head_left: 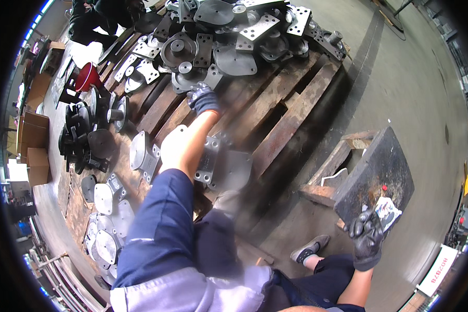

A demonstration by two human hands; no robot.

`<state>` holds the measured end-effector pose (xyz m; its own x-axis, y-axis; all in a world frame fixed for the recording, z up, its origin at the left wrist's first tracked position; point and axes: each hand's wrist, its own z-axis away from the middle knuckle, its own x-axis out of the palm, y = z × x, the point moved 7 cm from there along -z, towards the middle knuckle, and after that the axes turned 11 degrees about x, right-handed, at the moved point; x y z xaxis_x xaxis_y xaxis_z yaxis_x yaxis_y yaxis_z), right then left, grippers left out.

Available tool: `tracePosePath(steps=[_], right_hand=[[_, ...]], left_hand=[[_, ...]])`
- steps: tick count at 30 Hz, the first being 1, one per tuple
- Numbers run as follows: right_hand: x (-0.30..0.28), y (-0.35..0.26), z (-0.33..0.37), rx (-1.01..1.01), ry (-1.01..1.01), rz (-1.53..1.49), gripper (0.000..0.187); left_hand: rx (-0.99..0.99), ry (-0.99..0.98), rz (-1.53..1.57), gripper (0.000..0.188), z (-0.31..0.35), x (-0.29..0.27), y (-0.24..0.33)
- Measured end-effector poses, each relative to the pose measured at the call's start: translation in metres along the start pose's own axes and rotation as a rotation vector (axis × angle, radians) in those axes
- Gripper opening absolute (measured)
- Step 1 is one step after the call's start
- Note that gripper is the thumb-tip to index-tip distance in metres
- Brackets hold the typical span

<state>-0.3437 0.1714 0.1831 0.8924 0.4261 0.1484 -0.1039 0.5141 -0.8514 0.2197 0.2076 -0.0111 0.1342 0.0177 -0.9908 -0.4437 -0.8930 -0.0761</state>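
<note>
My left hand (pixel 203 99), in a dark glove with an orange cuff, reaches to the near edge of a pile of grey metal castings (pixel 236 61) on a wooden pallet. Its fingers are blurred against a round flanged casting (pixel 188 78), and whether they grip it is unclear. A flat plate with a drilled block (pixel 229 167) lies beneath my left forearm. My right hand (pixel 366 238), in a black glove, is held over a small dark stool (pixel 385 156) with its fingers curled in. Anything inside them is hidden. Beside it lies a white printed packet (pixel 387 212).
Wooden pallet boards (pixel 301 112) slant across the middle. More castings stand stacked at left, near a red bucket (pixel 88 77). Cardboard boxes (pixel 34 138) line the left side. A person in dark clothing (pixel 93 23) is at the far left. My foot (pixel 310 248) rests near the stool.
</note>
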Motion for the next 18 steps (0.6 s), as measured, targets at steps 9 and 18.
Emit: tracePosePath(steps=[9, 18], right_hand=[[0.001, 0.002, -0.010, -0.029, -0.050, 0.027, 0.029], [-0.007, 0.001, -0.006, -0.014, 0.001, -0.009, 0.030]], left_hand=[[-0.129, -0.055, 0.237, 0.027, -0.044, 0.047, -0.015], [0.182, -0.241, 0.152, 0.038, -0.033, 0.010, -0.020]])
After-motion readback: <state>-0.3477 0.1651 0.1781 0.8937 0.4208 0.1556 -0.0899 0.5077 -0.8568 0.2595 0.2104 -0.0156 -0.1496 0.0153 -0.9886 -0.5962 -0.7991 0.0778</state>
